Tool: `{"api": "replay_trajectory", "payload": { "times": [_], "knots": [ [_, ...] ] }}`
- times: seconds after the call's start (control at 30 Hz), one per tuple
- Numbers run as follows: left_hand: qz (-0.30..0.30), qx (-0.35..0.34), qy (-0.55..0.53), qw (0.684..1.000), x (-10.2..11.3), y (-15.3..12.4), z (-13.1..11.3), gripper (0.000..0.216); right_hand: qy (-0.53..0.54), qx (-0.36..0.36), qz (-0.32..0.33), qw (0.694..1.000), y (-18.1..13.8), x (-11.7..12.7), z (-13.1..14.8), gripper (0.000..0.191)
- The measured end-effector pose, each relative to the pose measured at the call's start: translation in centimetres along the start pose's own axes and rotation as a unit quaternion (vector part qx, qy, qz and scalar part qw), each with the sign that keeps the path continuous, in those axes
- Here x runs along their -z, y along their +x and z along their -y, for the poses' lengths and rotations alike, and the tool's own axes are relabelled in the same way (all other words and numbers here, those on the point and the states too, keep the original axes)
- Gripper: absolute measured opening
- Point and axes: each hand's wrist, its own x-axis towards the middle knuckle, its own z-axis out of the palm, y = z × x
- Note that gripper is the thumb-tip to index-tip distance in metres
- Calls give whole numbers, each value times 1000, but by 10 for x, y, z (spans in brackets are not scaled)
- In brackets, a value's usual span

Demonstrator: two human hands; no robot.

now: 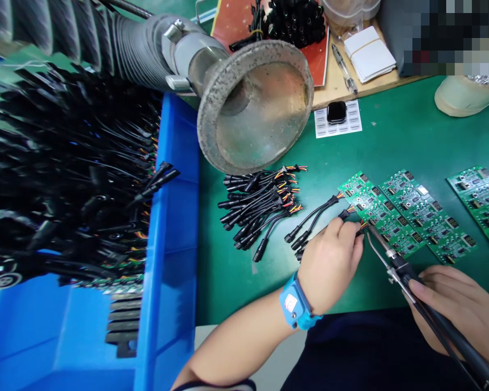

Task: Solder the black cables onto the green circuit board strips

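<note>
My left hand (330, 263), with a blue wrist strap (295, 304), pinches a short black cable (300, 253) by its coloured wire end at the left edge of a green circuit board panel (381, 212). Two similar cables (315, 214) lie just beyond, their wires meeting the same edge. My right hand (452, 304) is wrapped round a soldering iron (403, 269) with a thin metal feed tube (378, 251) alongside. The iron's tip is close to the left fingertips; whether it touches the board I cannot tell.
A pile of cables (264, 201) lies left of the boards, under a fume extractor hood (261, 108). A blue bin (175, 217) full of black cables stands at left. More circuit boards (427, 212) lie to the right. A smartwatch-like device (336, 112) rests on a label sheet.
</note>
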Motion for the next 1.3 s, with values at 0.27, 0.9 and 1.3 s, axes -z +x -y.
{"api": "replay_trajectory", "payload": {
  "times": [0.27,0.9,1.3],
  "knots": [
    [-21,-10,20,1000,-1,-1,2,19,23,-41,13,999,-1,7,1,26],
    [-57,-93,0,994,5,6,8,21,23,-58,16,998,9,8,1,34],
    [-20,-108,-9,994,9,7,8,26,27,-57,17,998,11,4,3,32]
  ]
}}
